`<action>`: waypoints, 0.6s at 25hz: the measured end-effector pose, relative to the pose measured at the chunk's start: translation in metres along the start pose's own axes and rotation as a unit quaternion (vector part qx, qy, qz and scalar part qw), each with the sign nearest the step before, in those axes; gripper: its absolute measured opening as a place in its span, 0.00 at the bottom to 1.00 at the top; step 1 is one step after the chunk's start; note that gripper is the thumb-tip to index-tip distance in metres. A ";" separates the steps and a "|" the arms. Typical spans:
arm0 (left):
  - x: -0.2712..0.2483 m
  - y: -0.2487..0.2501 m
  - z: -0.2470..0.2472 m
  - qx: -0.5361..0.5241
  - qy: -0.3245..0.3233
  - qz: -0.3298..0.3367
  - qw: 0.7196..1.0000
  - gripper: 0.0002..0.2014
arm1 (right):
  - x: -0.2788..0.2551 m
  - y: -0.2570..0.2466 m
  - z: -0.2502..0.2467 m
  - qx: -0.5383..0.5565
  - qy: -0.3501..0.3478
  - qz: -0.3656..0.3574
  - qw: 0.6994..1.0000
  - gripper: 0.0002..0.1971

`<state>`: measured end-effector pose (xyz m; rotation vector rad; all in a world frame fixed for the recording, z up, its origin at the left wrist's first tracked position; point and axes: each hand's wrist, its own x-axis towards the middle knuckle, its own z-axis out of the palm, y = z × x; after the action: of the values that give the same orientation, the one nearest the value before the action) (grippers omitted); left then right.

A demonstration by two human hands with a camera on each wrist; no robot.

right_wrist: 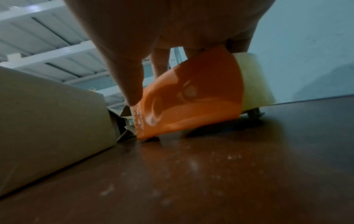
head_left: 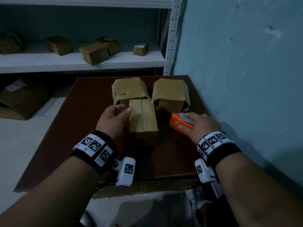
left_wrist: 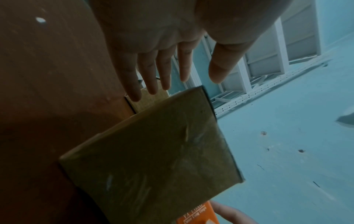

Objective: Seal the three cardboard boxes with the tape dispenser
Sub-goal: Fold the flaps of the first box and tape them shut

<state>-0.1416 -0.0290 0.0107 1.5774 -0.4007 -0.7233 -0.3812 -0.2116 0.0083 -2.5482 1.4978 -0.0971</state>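
A dark brown table (head_left: pixel 91 122) stands against a teal wall (head_left: pixel 246 63), with a white metal shelf rack (head_left: pixel 82 61) beyond it at 12 o'clock holding several small cardboard boxes. A pale floor lies at 9 o'clock, with a flattened carton on it under the rack.

Three cardboard boxes sit on the table. The near box (head_left: pixel 143 117) is at the middle, its top flaps closed with a seam running front to back. Behind it at 11 o'clock is the left rear box (head_left: pixel 128 90) and at 1 o'clock the right rear box (head_left: pixel 170 94), both with flaps hanging loose.

The left hand (head_left: pixel 114 118) is at the near box's left edge, at 9 o'clock from it; the wrist view shows its fingers (left_wrist: pixel 151 71) straight and spread, holding nothing. Whether the thumb touches the box top cannot be told.

The orange tape dispenser (head_left: pixel 179 124) lies on the table at 3 o'clock from the near box, just beside it. The right hand (head_left: pixel 200 125) is laid over it, thumb (right_wrist: pixel 132 84) down one side and fingers curled over the top, gripping it; the roll of tape (right_wrist: pixel 252 81) shows behind.
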 end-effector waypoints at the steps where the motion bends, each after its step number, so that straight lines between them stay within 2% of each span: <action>1: -0.002 0.002 0.001 0.010 0.004 0.010 1.000 0.18 | 0.000 0.000 0.000 0.003 -0.009 -0.003 1.000 0.32; 3: -0.003 0.003 -0.001 0.027 0.010 0.028 0.999 0.13 | 0.001 0.001 0.001 0.024 -0.011 -0.009 1.000 0.31; 5: -0.005 0.006 -0.002 0.043 0.022 0.050 0.998 0.12 | 0.002 0.003 0.001 0.045 -0.003 -0.004 0.999 0.29; 7: -0.008 0.011 0.000 0.070 0.045 0.089 0.993 0.12 | 0.003 0.007 -0.005 0.072 0.036 -0.022 0.997 0.26; 10: -0.021 0.024 0.003 0.111 0.057 0.195 0.973 0.12 | -0.003 0.005 -0.024 0.123 0.132 -0.125 0.976 0.24; 12: -0.027 0.033 0.005 0.102 0.023 0.239 0.965 0.12 | -0.012 -0.002 -0.035 0.140 0.175 -0.225 0.948 0.24; 15: -0.036 0.041 0.006 0.063 -0.083 0.246 0.964 0.19 | -0.030 -0.012 -0.040 0.152 0.169 -0.320 0.920 0.25</action>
<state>-0.1663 -0.0168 0.0582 1.4543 -0.9406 -0.4493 -0.3911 -0.1850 0.0513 -2.7217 0.5829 -0.8208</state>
